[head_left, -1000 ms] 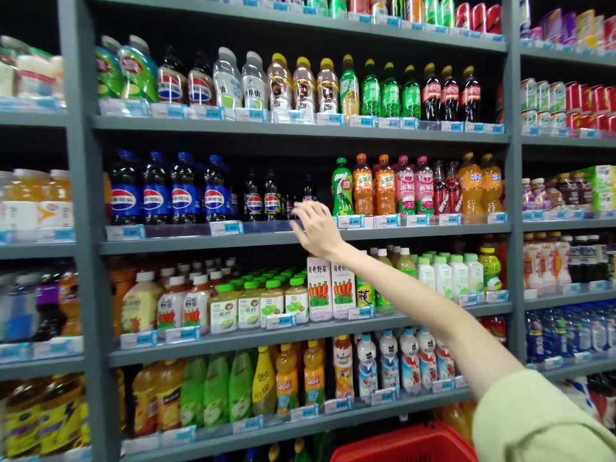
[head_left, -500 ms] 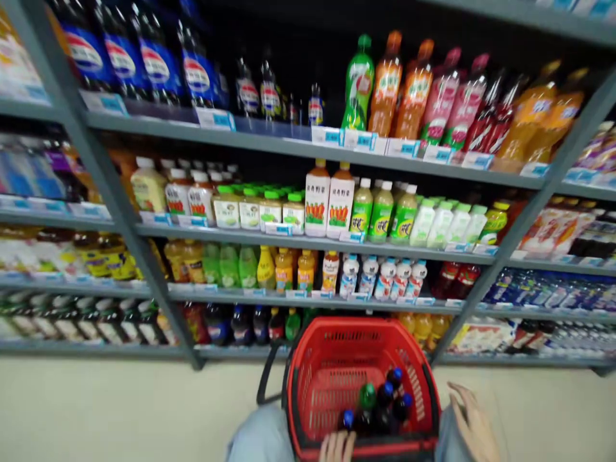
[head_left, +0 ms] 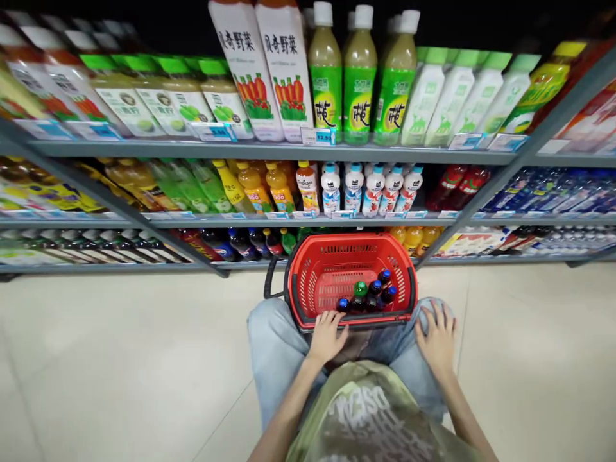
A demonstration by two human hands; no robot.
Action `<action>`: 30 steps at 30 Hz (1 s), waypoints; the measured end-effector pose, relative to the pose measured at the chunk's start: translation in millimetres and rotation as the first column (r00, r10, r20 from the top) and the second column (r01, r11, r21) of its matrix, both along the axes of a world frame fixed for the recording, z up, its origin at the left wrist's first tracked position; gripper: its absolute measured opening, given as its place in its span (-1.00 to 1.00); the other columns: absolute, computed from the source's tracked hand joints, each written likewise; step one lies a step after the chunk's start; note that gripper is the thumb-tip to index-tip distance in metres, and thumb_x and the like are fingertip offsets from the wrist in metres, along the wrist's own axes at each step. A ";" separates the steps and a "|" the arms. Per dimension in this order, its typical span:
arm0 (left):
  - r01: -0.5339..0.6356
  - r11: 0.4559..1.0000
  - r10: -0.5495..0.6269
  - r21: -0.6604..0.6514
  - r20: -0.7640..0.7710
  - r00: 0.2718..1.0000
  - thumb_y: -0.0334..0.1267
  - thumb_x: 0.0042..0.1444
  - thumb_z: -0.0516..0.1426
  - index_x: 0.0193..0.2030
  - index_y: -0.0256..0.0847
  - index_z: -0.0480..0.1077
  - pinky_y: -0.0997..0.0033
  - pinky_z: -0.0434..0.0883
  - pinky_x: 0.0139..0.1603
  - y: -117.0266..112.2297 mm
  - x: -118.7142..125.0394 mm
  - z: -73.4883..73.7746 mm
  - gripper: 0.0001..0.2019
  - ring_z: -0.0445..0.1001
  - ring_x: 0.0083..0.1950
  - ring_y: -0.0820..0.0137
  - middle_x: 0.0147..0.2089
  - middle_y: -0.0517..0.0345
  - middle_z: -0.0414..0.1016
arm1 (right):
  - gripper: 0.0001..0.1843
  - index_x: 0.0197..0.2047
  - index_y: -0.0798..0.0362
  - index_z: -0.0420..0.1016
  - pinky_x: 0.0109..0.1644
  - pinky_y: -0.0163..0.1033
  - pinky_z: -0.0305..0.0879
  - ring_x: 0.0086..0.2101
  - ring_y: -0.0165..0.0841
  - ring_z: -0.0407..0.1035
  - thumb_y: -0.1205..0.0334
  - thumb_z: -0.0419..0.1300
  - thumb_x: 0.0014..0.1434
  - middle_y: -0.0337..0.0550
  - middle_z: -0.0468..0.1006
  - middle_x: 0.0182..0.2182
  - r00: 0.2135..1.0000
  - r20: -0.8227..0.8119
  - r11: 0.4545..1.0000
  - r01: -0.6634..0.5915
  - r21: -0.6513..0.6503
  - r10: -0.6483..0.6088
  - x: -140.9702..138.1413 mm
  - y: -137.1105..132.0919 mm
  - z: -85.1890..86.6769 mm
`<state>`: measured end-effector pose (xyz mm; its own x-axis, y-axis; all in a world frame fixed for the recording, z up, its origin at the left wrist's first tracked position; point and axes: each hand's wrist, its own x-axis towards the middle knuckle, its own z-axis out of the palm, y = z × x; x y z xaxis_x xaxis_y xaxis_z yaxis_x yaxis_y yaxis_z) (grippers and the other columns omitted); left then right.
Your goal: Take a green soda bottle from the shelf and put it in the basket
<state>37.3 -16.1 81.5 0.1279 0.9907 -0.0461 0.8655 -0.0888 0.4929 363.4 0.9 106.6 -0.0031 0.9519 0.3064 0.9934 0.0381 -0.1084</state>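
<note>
A red shopping basket [head_left: 308, 273] stands on the floor in front of my knees, with several dark bottles [head_left: 369, 296] inside near its close edge. My left hand [head_left: 328, 335] rests on the basket's near rim, fingers spread and lying over the edge. My right hand [head_left: 437, 339] lies flat on my right knee, on the blue jeans, fingers apart and holding nothing. Both forearms reach down from the bottom of the head view.
Grey store shelves [head_left: 269, 151] filled with drink bottles run across the top of the view. White cartons with carrot pictures [head_left: 262, 70] and green-labelled bottles [head_left: 359, 77] stand straight ahead. A black basket handle [head_left: 268, 281] sticks out to the left. Pale tiled floor [head_left: 120, 359] lies on both sides.
My right hand left the upper shelf and came down onto my knee. The view dropped toward the basket, and my left hand settled on its near rim.
</note>
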 end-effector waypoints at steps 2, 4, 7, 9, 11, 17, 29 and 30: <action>0.005 0.998 -0.002 -0.055 0.053 0.999 -0.15 0.39 -0.05 -0.03 -0.17 0.50 0.11 0.32 0.18 14.3 -4.0 3.4 -0.68 0.41 0.09 0.12 0.00 -0.03 0.52 | -0.51 0.14 0.09 0.51 0.40 0.28 -0.04 0.39 -0.01 -0.04 0.02 -0.04 0.37 0.05 0.33 0.33 1.000 -0.011 1.000 -0.006 0.017 0.006 0.5 -0.4 -0.9; 0.027 0.993 -0.014 -0.111 0.111 0.994 -0.20 0.40 -0.07 -0.11 -0.17 0.49 0.22 0.38 0.11 32.7 -5.8 3.2 -0.69 0.47 0.02 0.20 -0.06 0.00 0.55 | -0.53 0.14 0.08 0.51 0.40 0.27 -0.05 0.39 -0.01 -0.05 0.03 -0.02 0.36 0.05 0.32 0.34 1.000 -0.014 1.000 -0.007 0.021 0.007 0.2 -0.2 -1.0; 0.085 0.984 -0.060 -0.155 0.156 0.986 -0.28 0.35 -0.01 -0.01 -0.16 0.45 0.37 0.42 0.06 59.1 -1.2 -5.0 -0.76 0.52 -0.01 0.30 -0.05 0.08 0.56 | -0.54 0.14 0.09 0.50 0.42 0.27 -0.08 0.40 -0.02 -0.06 0.04 -0.01 0.37 0.03 0.31 0.35 1.000 -0.013 1.000 -0.002 0.017 0.002 0.0 0.6 -1.0; 0.119 0.977 -0.091 -0.179 0.157 0.983 -0.29 0.32 0.03 0.05 -0.14 0.44 0.38 0.42 0.09 72.6 6.1 -13.0 -0.76 0.52 0.03 0.31 -0.01 0.09 0.55 | -0.55 0.14 0.09 0.50 0.43 0.27 -0.10 0.39 -0.02 -0.05 0.05 -0.01 0.38 0.01 0.31 0.35 1.000 -0.016 1.000 0.004 0.013 -0.003 0.0 1.2 -1.4; 0.144 0.969 -0.118 -0.199 0.138 0.983 -0.26 0.32 0.05 0.07 -0.15 0.44 0.34 0.42 0.13 83.7 14.6 -20.8 -0.75 0.50 0.08 0.26 0.05 0.05 0.53 | -0.56 0.13 0.09 0.50 0.43 0.27 -0.11 0.39 -0.02 -0.04 0.05 -0.01 0.38 0.00 0.30 0.36 1.000 -0.022 1.000 0.005 0.012 -0.005 0.2 1.8 -2.3; 0.199 0.948 -0.194 -0.247 0.046 0.980 -0.22 0.29 0.06 0.18 -0.21 0.39 0.24 0.30 0.34 117.3 37.0 -43.3 -0.65 0.38 0.25 0.18 0.22 -0.08 0.38 | -0.59 0.09 0.06 0.53 0.41 0.28 -0.06 0.37 -0.03 0.02 0.06 0.00 0.38 0.00 0.35 0.33 0.998 -0.066 0.998 -0.002 0.064 0.007 2.3 5.0 -9.8; 0.176 0.935 -0.204 -0.306 -0.063 0.977 -0.41 0.18 0.05 0.30 -0.15 0.31 0.06 0.33 0.35 167.1 58.9 -75.2 -0.48 0.31 0.35 0.07 0.33 -0.14 0.28 | -0.60 0.06 0.03 0.56 0.33 0.31 0.09 0.33 0.06 0.14 0.06 0.02 0.34 0.01 0.42 0.28 0.993 -0.099 0.982 -0.051 0.182 0.069 6.7 7.6 -19.3; 0.160 0.937 -0.191 -0.309 -0.071 0.979 -0.41 0.20 0.04 0.29 -0.15 0.33 0.06 0.36 0.33 168.6 59.3 -76.2 -0.50 0.35 0.31 0.08 0.32 -0.15 0.30 | -0.59 0.06 0.02 0.56 0.32 0.32 0.09 0.32 0.07 0.15 0.06 0.02 0.34 0.02 0.42 0.27 0.993 -0.094 0.980 -0.057 0.190 0.076 6.9 7.9 -19.6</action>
